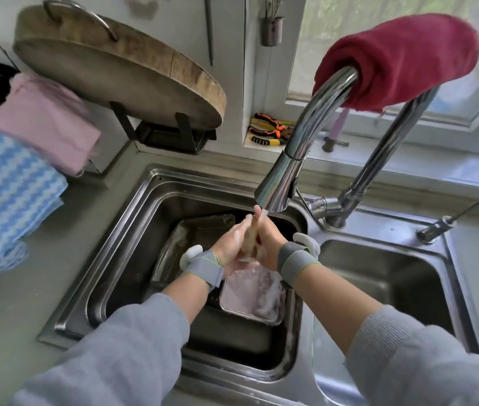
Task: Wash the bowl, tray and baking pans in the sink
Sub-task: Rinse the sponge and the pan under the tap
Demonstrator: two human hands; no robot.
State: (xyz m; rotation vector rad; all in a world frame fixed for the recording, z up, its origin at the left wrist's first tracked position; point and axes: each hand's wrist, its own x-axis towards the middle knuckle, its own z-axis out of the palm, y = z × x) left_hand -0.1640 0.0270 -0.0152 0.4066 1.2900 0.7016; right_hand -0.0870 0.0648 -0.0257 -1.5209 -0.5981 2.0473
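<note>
Both hands, left hand [234,244] and right hand [267,244], are pressing together around a tan sponge [250,240] under the faucet [276,191], each grip closing on it, above soapy baking pans [254,297] lying in the sink [133,230].

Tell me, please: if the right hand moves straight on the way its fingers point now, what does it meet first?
Most likely the faucet head. The right hand points up and away, its fingertips just under the spout in the water. Depth is unclear, so it might pass slightly in front.

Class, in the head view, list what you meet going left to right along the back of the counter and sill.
Blue cloth → pink cloth → round chopping board → pliers → tap spout → red cloth.
</note>
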